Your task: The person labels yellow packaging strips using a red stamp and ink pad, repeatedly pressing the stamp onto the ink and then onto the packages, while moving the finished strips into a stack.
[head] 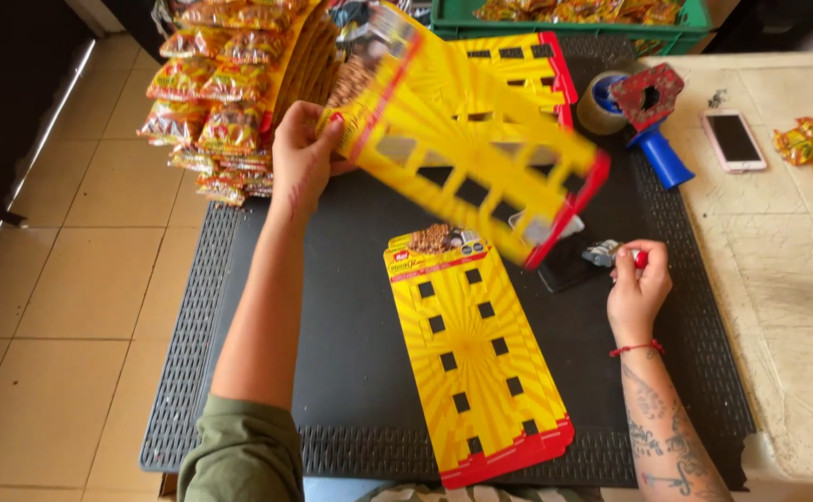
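Flat on the black mat (332, 372) lies one yellow display card (476, 358), its slots empty. Left hand (301, 158) pinches another card (467, 139), lifted and blurry. Right hand (637, 284) curls around a small stapler (606, 253). Snack packs (216, 102) wait unhung.

Glossy card, matt rubber, shiny foil, as I see it from my station.
The yellow display card (476, 367) I see looks like smooth, glossy printed cardboard, as does the lifted card (481, 139) in my left hand (300, 158). Under them the black mat (332, 307) looks matt and rubbery with a ribbed edge. The snack packets (211, 102) are shiny foil; the worktop (778, 270) is rough, worn stone.
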